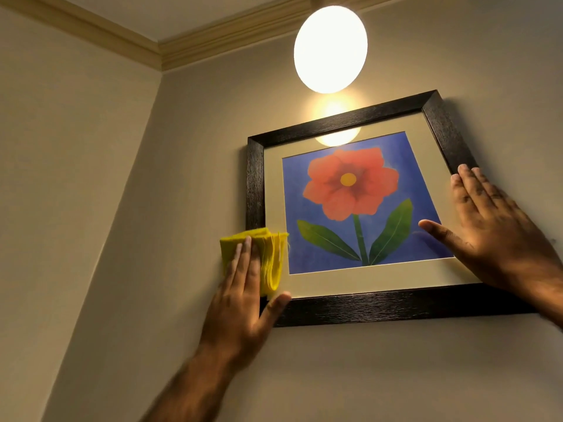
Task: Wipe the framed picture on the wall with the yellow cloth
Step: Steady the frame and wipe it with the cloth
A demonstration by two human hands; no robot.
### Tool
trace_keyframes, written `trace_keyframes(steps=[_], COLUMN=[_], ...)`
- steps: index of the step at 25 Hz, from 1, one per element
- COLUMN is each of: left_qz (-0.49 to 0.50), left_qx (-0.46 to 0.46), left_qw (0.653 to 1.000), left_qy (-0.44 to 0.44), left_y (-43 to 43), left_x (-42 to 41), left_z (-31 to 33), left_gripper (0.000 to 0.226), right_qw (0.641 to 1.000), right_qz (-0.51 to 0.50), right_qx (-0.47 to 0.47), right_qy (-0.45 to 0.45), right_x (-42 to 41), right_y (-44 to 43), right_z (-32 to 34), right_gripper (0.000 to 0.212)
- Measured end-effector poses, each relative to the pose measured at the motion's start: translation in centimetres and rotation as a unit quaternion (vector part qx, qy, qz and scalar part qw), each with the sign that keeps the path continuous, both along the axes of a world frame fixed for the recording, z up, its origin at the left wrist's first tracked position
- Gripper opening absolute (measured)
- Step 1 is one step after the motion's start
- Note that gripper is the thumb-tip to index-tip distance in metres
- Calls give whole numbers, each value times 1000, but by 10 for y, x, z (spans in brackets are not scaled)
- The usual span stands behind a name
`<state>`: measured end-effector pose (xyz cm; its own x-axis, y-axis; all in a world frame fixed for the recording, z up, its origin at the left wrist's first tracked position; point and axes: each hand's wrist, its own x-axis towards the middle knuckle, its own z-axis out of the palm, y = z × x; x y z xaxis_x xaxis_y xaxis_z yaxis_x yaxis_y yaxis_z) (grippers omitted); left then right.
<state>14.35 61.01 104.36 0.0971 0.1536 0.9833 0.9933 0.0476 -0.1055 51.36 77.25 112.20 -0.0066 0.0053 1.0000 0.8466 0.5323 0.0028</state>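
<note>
A framed picture [344,123] hangs on the wall, with a dark wooden frame, a cream mat and a red flower on blue. My left hand [243,300] presses a folded yellow cloth [271,257] flat against the frame's lower left side, fingers over the cloth, thumb on the bottom left corner. My right hand [493,229] lies flat with fingers spread on the frame's right side, its thumb over the glass at the picture's lower right. The frame's lower right corner is hidden behind this hand and wrist.
A round lit lamp [330,48] glows just above the frame and reflects in the top of the glass. A room corner [158,95] with a cream ceiling moulding [170,53] lies to the left. Bare wall surrounds the picture.
</note>
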Motion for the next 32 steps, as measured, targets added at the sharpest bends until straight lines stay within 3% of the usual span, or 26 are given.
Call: trace_keyframes(steps=[4, 7, 15, 19, 22, 29, 32], left_qz=[28, 38, 37, 50, 35, 29, 20], left_qx=[-14, -17, -16, -15, -5, -2, -29], left_qw=[1000, 999, 998, 996, 998, 1000, 999], left_qy=[-3, -6, -55, -67, -53, -10, -17], left_y=[-2, -7, -6, -3, -1, 1, -9], left_x=[5, 6, 21, 23, 20, 12, 17], left_z=[-53, -37, 174, 213, 185, 25, -5], left_gripper=[91, 93, 114, 111, 114, 100, 98], right_qw=[1000, 1000, 1000, 1000, 1000, 1000, 1000], right_qz=[-2, 2, 6, 4, 1, 5, 2], right_qx=[-1, -5, 4, 1, 2, 0, 2], right_qy=[-3, -4, 4, 1, 6, 3, 2], right_x=[0, -1, -1, -1, -2, -2, -1], right_y=[0, -1, -3, -7, -6, -5, -4], right_z=[1, 0, 0, 0, -1, 0, 0], right_gripper=[108, 108, 109, 110, 109, 110, 110])
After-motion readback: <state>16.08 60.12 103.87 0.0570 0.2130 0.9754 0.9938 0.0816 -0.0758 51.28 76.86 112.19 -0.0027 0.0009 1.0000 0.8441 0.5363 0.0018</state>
